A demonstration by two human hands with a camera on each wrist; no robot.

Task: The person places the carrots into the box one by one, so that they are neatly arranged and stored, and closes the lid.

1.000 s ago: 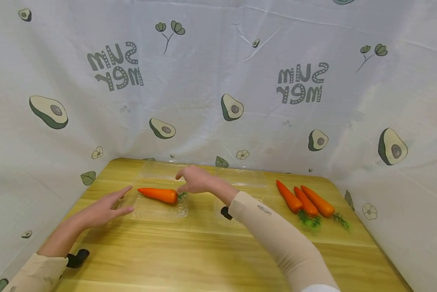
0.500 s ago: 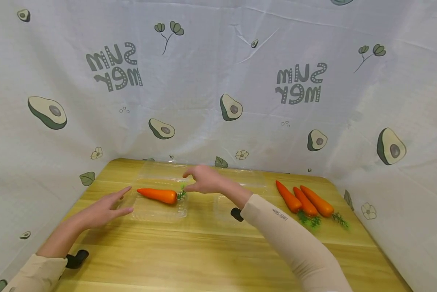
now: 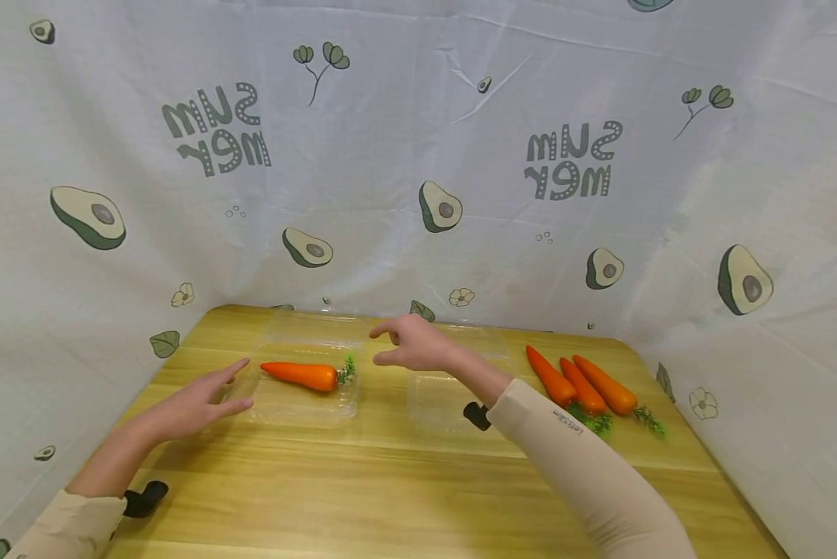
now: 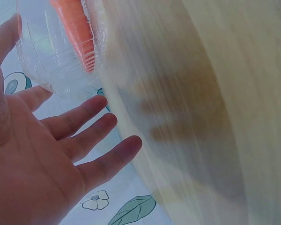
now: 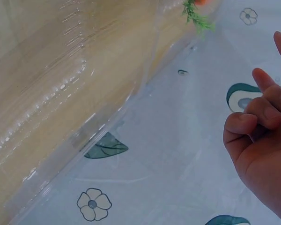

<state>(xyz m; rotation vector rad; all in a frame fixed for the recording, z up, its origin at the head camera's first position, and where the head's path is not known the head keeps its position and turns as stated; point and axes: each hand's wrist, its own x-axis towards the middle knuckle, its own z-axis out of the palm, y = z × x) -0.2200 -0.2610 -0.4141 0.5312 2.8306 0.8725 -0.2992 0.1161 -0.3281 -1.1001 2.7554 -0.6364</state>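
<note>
A wooden worktop (image 3: 362, 497) stands against a pale cloth (image 3: 369, 140) printed with avocados, leaves, flowers and mirrored lettering. Near its back left corner lies a clear plastic container (image 3: 307, 413), its lid (image 3: 314, 326) laid back toward the back edge. Inside rests one orange carrot (image 3: 301, 375), tip toward the left edge of the worktop, green top toward the right.

A person's left hand (image 3: 195, 402) reaches over the left edge, palm toward the container, fingers spread apart and holding nothing. It is just beside the container's left side; whether it touches cannot be told. The right hand (image 3: 417, 345) hovers near the back edge, between this container and a second clear one (image 3: 432, 400) to its right; thumb and index finger are apart, the other fingers loosely bent, with nothing held. The two hands are well apart from each other.

Close to the worktop's right edge, three more carrots (image 3: 583, 386) lie side by side, tips toward the back edge, the right sleeve (image 3: 565, 450) partly covering their greens. Both sleeves are beige.
</note>
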